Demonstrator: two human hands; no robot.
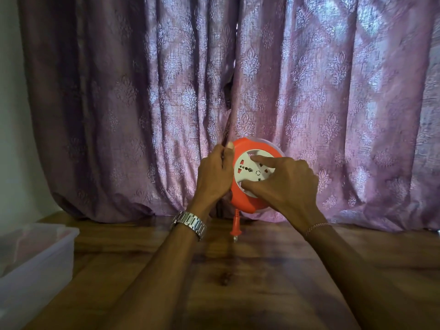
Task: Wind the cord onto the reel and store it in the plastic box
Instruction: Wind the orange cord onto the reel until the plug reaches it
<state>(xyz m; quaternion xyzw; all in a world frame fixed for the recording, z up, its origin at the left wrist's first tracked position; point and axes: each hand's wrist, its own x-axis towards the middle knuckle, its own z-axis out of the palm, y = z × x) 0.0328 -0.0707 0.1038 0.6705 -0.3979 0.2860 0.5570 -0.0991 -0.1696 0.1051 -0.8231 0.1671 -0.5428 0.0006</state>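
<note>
above a wooden table (262, 270), with the plastic box (35, 253) at far left, the left hand (215, 177) clasps an orange reel (245, 201) while right hand (289, 184) fingers turn its white hub, best slowly, until the dangling plug (235, 226) draws in.

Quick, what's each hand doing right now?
Left hand: closed, gripping the orange reel's left edge.
Right hand: fingers pressed on the reel's white socket face.

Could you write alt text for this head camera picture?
Two bare hands hold an orange cord reel upright above a wooden table: left hand grips its edge, right hand presses the white socket face. An orange plug dangles below; a plastic box sits left.
</note>
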